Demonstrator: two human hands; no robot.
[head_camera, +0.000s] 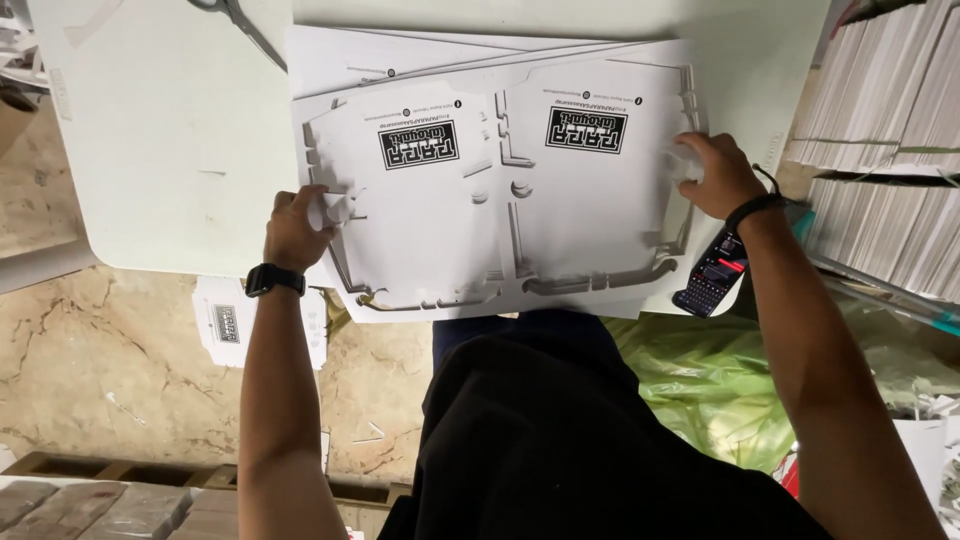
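1. The left hand (298, 228) pinches a small waste tab at the left edge of the die-cut card sheet (500, 190), fingers closed on it.
2. The right hand (712, 172) grips a tab at the right edge likewise.
3. The sheet lies flat on the white table (170, 130), atop similar sheets; keeping it pressed flat while tearing along the perforations should spare the panels.
4. Scissors (240, 25) lie beyond.

Both forearms are bare, with no sleeves reaching them. The left wrist carries a black watch (272, 279) with a dark square face on a black strap. The right wrist wears a thin black band (752, 208). The torso is covered by a plain black top (560, 440).
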